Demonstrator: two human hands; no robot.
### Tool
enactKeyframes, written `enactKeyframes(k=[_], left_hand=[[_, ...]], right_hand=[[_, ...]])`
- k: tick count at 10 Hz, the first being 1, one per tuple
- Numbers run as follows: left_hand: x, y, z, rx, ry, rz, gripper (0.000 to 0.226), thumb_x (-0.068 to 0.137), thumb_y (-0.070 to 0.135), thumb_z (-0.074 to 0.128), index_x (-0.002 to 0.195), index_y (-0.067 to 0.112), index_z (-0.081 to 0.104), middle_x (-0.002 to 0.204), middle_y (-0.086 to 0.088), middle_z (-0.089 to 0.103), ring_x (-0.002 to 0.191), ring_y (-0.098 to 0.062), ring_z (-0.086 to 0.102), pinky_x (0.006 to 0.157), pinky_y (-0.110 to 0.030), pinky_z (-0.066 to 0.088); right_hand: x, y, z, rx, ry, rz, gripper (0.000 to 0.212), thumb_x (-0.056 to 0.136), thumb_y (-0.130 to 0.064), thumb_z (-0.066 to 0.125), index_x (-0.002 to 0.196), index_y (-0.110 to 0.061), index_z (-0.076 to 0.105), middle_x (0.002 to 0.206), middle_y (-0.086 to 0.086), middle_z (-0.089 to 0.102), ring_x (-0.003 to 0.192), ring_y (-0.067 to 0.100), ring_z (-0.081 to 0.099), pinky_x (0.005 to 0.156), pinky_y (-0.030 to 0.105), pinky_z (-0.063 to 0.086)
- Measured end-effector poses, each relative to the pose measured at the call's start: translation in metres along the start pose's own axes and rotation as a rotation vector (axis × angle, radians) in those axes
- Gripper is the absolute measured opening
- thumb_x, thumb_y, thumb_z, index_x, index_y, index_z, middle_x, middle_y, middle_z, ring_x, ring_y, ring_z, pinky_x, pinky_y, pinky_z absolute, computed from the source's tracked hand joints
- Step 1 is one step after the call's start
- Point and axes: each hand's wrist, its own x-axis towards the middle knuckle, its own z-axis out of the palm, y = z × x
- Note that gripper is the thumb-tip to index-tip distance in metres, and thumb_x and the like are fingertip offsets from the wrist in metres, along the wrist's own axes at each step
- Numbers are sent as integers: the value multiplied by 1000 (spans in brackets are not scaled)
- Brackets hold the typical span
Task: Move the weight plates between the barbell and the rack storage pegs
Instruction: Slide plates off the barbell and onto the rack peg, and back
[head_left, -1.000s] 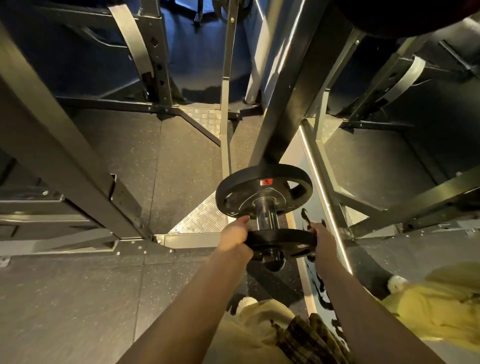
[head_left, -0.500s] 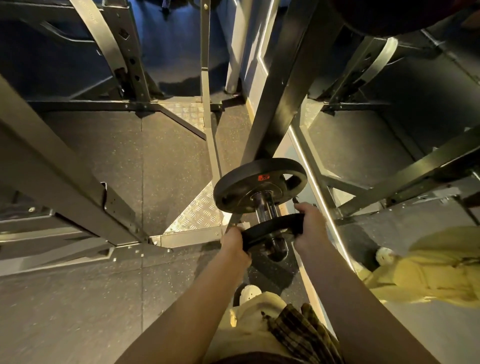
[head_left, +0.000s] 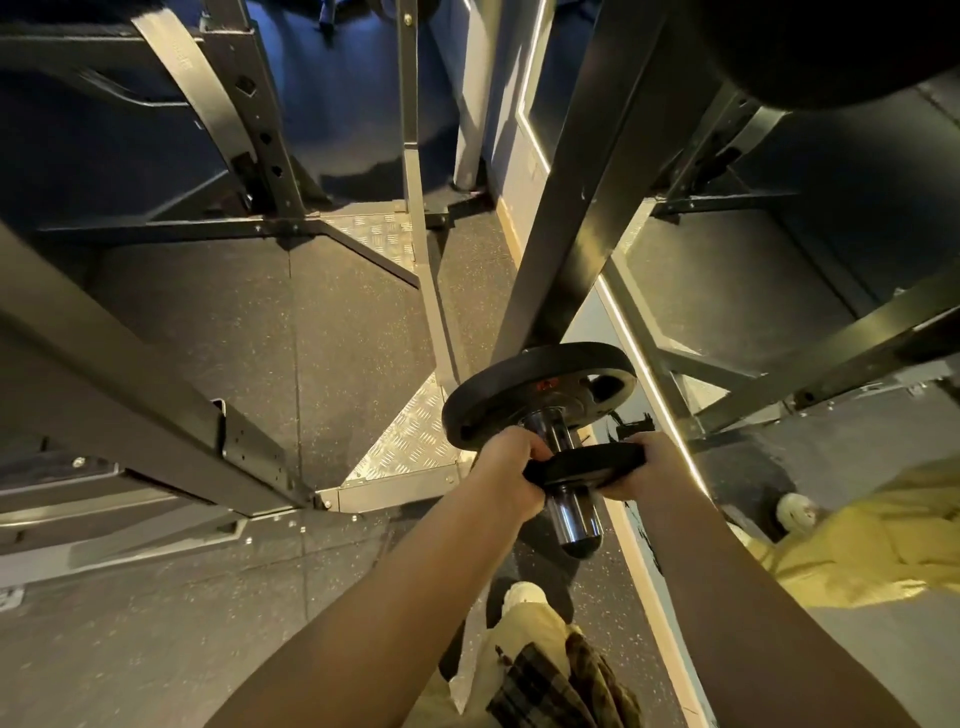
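Though gripped on both sides, not off the peg (head_left: 574, 514) yet: small plate (head_left: 587, 464) threaded about halfway along, with shiny metal showing above and below. Cannot tell from this one look whether going on or coming off. Cannot tell for sure either whether a rack peg or the end of a bar, though fixed close to the rack post (head_left: 582, 208).

Further up the peg, right by the post, big plate (head_left: 519, 384) sitting alone, apart from the small plate, with a bare bit of peg in between. So, at a guess, somewhere in the middle of one move: either to be pushed up the peg to meet the big plate, or to be pulled down past the round end of the peg and carried away. Either way, more left to do.

Left hand (head_left: 511, 467) on the rim to the left of the peg, fingers (head_left: 530, 447) curled tight round the edge, knuckles up. Right hand (head_left: 657, 467) on the rim to the right of the peg, thumb on top, fingers (head_left: 615, 491) tucked under and squeezing the edge. Both hands wrapped on, not spread flat.

Small plate held between the two hands, tipped a little, with its hole round the peg. End of the peg poking out below the small plate, with no finger clearly on the bare metal.
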Motion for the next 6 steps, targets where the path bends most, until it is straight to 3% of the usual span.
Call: enactKeyframes(k=[1,2,3,4,5,6], left_hand=[[5,0,-12,-80,-27,-11,44,64,-12,48,103,9,49,118,-21,53,105,-39,56,95,-52,46],[11,10,-28,-227,-9,-90,14,77,8,52,91,9,53,108,-20,51,111,-42,49,97,-53,42],[21,10,-38,-230,2,-102,8,83,15,52,83,8,48,99,-17,48,114,-40,46,106,-48,36],[29,1,-39,-189,20,-102,10,87,15,54,89,8,47,92,-18,48,95,-36,51,99,-41,43],[36,-4,-37,-171,31,-74,38,82,16,61,116,9,47,101,-19,56,95,-32,58,85,-37,51],[35,-4,-35,-124,-28,-14,52,75,13,68,124,13,48,112,-19,59,98,-34,62,73,-37,55]], right_hand=[[-45,-17,28,317,272,77,20,73,-10,61,89,-14,50,100,13,55,91,25,57,87,42,50],[-60,-17,44,174,378,-99,17,90,-6,45,106,-8,50,92,8,51,68,14,48,59,28,42],[-69,-3,53,104,448,-241,45,90,-10,49,134,-17,43,114,10,51,74,11,46,53,25,32],[-75,-1,65,76,441,-292,51,90,-13,52,137,-26,38,126,11,48,77,12,48,53,25,34],[-79,-8,71,86,481,-297,49,89,-12,50,135,-26,40,125,11,48,77,13,49,52,25,36],[-76,-16,71,78,483,-254,43,90,-12,46,132,-21,44,119,10,49,74,13,48,57,28,38]])
